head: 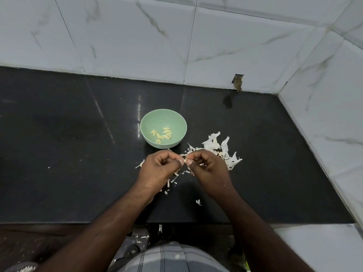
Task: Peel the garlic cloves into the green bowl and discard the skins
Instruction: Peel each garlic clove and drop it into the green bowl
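Observation:
A pale green bowl [146, 122] stands on the black counter and holds several peeled garlic cloves [162, 134]. Just in front of it my left hand [160, 167] and my right hand [206, 165] meet, thumbs and fingertips pinching a small garlic clove [185, 160] between them. The clove is mostly hidden by my fingers. White garlic skins [220, 148] lie piled to the right of the bowl and behind my right hand. More skin scraps [172, 179] are scattered under and between my hands.
The black counter [68, 154] runs to marble-tiled walls at the back and right. A single skin scrap [198, 202] lies near the front edge. A few bits of skin lie on the floor [141, 237] below the counter edge.

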